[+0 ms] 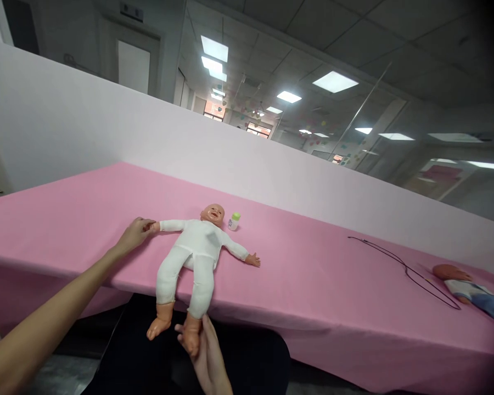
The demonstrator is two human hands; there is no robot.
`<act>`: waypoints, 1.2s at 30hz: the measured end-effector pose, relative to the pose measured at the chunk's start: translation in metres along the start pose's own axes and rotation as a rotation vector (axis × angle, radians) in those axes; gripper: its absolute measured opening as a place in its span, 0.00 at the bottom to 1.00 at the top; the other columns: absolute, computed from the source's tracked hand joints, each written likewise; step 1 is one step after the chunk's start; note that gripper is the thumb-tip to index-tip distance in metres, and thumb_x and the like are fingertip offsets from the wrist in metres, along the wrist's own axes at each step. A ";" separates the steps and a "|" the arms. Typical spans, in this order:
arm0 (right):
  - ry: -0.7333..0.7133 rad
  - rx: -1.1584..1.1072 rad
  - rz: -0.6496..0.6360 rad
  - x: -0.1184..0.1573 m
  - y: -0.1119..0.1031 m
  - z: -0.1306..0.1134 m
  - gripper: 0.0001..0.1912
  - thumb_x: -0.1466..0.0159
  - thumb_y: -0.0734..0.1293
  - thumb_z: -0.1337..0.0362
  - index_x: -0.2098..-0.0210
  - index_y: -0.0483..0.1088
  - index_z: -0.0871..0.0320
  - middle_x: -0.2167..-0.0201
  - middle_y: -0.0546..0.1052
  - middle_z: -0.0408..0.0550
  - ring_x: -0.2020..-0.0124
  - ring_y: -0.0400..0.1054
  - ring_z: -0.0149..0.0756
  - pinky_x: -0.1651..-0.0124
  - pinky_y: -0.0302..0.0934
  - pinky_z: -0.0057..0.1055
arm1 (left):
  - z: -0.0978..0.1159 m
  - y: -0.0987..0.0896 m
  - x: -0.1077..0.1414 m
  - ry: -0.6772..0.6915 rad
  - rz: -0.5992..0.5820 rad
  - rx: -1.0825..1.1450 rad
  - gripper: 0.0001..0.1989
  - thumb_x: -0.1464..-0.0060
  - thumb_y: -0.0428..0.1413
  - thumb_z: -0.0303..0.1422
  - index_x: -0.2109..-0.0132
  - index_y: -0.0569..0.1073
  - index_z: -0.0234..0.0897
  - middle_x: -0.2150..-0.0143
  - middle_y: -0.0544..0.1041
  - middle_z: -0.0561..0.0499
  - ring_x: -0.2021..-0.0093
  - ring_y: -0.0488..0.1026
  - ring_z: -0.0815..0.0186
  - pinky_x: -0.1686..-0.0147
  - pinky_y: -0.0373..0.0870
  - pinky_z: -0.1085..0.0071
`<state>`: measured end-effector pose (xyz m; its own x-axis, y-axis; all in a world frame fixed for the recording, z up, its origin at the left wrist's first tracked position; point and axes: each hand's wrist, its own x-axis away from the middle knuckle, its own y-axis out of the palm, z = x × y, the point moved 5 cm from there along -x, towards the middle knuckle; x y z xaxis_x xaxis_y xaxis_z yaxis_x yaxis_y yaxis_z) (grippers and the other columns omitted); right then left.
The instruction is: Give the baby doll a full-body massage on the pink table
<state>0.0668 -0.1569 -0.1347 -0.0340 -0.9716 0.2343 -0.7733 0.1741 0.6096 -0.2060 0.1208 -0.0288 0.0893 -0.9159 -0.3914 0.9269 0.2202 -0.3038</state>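
Lying face-up on the pink cloth point(296, 274), the doll point(198, 240) extends its feet point(192, 336) past the edge. We pinch its hand point(155, 226) between the fingers of our left hand point(135, 236); those of our right hand point(208, 356) curl around one foot. A green-capped bottle point(234, 222) stands beside the doll's head point(212, 215).

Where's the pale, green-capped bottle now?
Near the head view's centre, the bottle sits on the pink cloth, just right of the white-clothed doll's head.

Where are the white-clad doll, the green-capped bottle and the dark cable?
White-clad doll point(200, 241): head view, shirt front.
Green-capped bottle point(233, 224): head view, its body.
Dark cable point(405, 267): head view, its middle.
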 end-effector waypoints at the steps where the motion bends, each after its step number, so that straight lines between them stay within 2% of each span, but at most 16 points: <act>1: -0.011 -0.010 0.034 0.003 -0.006 -0.007 0.30 0.44 0.77 0.41 0.51 0.75 0.54 0.54 0.79 0.52 0.57 0.77 0.48 0.58 0.69 0.39 | 0.002 0.001 0.001 -0.028 -0.009 0.056 0.21 0.62 0.66 0.46 0.62 0.81 0.37 0.66 0.79 0.45 0.64 0.74 0.54 0.64 0.68 0.66; 3: -0.080 -0.005 0.092 0.010 -0.015 -0.023 0.29 0.44 0.78 0.43 0.51 0.74 0.53 0.57 0.79 0.51 0.62 0.76 0.44 0.64 0.68 0.35 | 0.006 0.004 0.001 -0.101 -0.013 0.172 0.27 0.61 0.67 0.47 0.56 0.80 0.35 0.61 0.81 0.43 0.61 0.76 0.53 0.63 0.70 0.65; 5: -0.203 0.031 0.137 0.019 -0.020 -0.043 0.31 0.45 0.79 0.45 0.48 0.73 0.51 0.57 0.78 0.50 0.65 0.74 0.41 0.68 0.66 0.33 | 0.010 0.008 0.001 -0.170 0.050 0.315 0.30 0.60 0.69 0.48 0.53 0.78 0.34 0.59 0.81 0.42 0.60 0.76 0.55 0.62 0.72 0.65; 8: -0.437 0.071 0.202 0.034 -0.017 -0.073 0.29 0.42 0.77 0.46 0.45 0.72 0.48 0.51 0.77 0.53 0.64 0.71 0.40 0.67 0.67 0.34 | 0.017 0.024 0.000 -0.200 0.077 0.438 0.25 0.59 0.69 0.50 0.62 0.77 0.34 0.64 0.78 0.46 0.63 0.74 0.61 0.63 0.70 0.67; 10: -0.578 0.102 0.214 0.039 -0.007 -0.093 0.26 0.39 0.74 0.44 0.46 0.72 0.47 0.40 0.72 0.56 0.63 0.72 0.38 0.65 0.68 0.35 | 0.025 0.040 -0.002 -0.187 0.035 0.478 0.24 0.58 0.69 0.51 0.69 0.74 0.35 0.68 0.75 0.50 0.66 0.70 0.65 0.65 0.68 0.69; 12: -0.658 0.164 0.192 0.031 0.008 -0.110 0.25 0.40 0.74 0.43 0.50 0.73 0.49 0.31 0.64 0.58 0.66 0.72 0.36 0.67 0.69 0.35 | 0.037 0.054 -0.004 -0.144 0.042 0.492 0.23 0.57 0.69 0.50 0.72 0.71 0.35 0.71 0.72 0.53 0.68 0.68 0.67 0.66 0.66 0.69; 15: -0.694 0.265 0.166 -0.003 0.035 -0.132 0.27 0.40 0.75 0.43 0.51 0.72 0.53 0.30 0.62 0.62 0.71 0.74 0.33 0.74 0.68 0.32 | 0.060 0.076 -0.004 -0.037 0.083 0.464 0.19 0.52 0.67 0.47 0.69 0.74 0.35 0.70 0.75 0.52 0.68 0.69 0.65 0.65 0.67 0.68; 17: -0.684 0.328 0.143 -0.036 0.056 -0.142 0.27 0.38 0.73 0.44 0.48 0.71 0.55 0.32 0.65 0.63 0.71 0.75 0.34 0.74 0.70 0.32 | 0.074 0.094 0.000 0.056 0.039 0.419 0.17 0.49 0.66 0.45 0.66 0.78 0.35 0.67 0.78 0.49 0.67 0.72 0.63 0.64 0.68 0.67; 19: -0.614 0.408 0.047 -0.071 0.078 -0.145 0.28 0.39 0.75 0.45 0.48 0.72 0.56 0.36 0.70 0.60 0.68 0.77 0.36 0.66 0.75 0.35 | 0.085 0.113 0.006 0.174 -0.082 0.331 0.15 0.48 0.65 0.44 0.64 0.80 0.36 0.66 0.80 0.48 0.66 0.74 0.62 0.64 0.68 0.67; 21: -0.592 0.427 -0.001 -0.094 0.092 -0.147 0.29 0.43 0.77 0.45 0.50 0.74 0.57 0.39 0.73 0.58 0.63 0.78 0.38 0.56 0.76 0.38 | 0.085 0.126 0.011 0.271 -0.157 0.235 0.14 0.48 0.65 0.44 0.64 0.81 0.37 0.67 0.80 0.49 0.67 0.73 0.62 0.65 0.68 0.68; 23: -0.571 0.376 -0.009 -0.099 0.093 -0.148 0.29 0.44 0.78 0.47 0.50 0.75 0.57 0.39 0.73 0.57 0.59 0.78 0.40 0.50 0.75 0.40 | 0.075 0.126 0.010 0.282 -0.095 0.197 0.14 0.47 0.64 0.45 0.66 0.80 0.37 0.69 0.78 0.50 0.68 0.72 0.63 0.65 0.67 0.68; 25: -0.529 0.288 -0.020 -0.083 0.082 -0.146 0.27 0.44 0.79 0.49 0.50 0.76 0.55 0.35 0.70 0.56 0.58 0.77 0.39 0.50 0.74 0.40 | 0.056 0.116 0.004 0.185 0.050 0.236 0.18 0.43 0.61 0.48 0.67 0.78 0.36 0.70 0.77 0.50 0.69 0.71 0.63 0.65 0.66 0.68; 27: -0.488 0.220 -0.048 -0.053 0.063 -0.141 0.24 0.45 0.80 0.50 0.53 0.77 0.52 0.32 0.66 0.54 0.61 0.77 0.37 0.53 0.74 0.40 | 0.038 0.108 -0.002 0.052 0.160 0.285 0.21 0.41 0.57 0.51 0.67 0.75 0.36 0.70 0.76 0.49 0.69 0.71 0.63 0.65 0.66 0.68; 30: -0.392 0.272 -0.114 -0.003 0.033 -0.126 0.23 0.49 0.83 0.53 0.56 0.80 0.51 0.36 0.70 0.55 0.69 0.76 0.37 0.62 0.73 0.39 | 0.024 0.101 -0.007 -0.071 0.232 0.328 0.22 0.41 0.55 0.52 0.66 0.74 0.36 0.69 0.78 0.48 0.68 0.72 0.62 0.66 0.65 0.69; 33: -0.202 0.435 -0.227 0.024 0.025 -0.111 0.22 0.55 0.85 0.62 0.61 0.82 0.52 0.44 0.76 0.53 0.68 0.77 0.40 0.60 0.73 0.42 | 0.028 0.103 -0.005 -0.055 0.244 0.352 0.22 0.40 0.54 0.53 0.63 0.74 0.35 0.67 0.78 0.47 0.67 0.72 0.61 0.66 0.66 0.69; 36: -0.221 0.468 -0.189 0.012 0.041 -0.119 0.21 0.53 0.84 0.64 0.59 0.83 0.53 0.44 0.76 0.52 0.66 0.78 0.40 0.54 0.74 0.43 | 0.041 0.109 0.000 0.050 0.161 0.330 0.22 0.38 0.54 0.51 0.58 0.75 0.35 0.63 0.79 0.47 0.66 0.73 0.62 0.64 0.67 0.68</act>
<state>0.1100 -0.1424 -0.0169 0.0395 -0.9983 -0.0420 -0.9760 -0.0475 0.2125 -0.0900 0.1315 -0.0265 0.2327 -0.8590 -0.4561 0.9709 0.2321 0.0584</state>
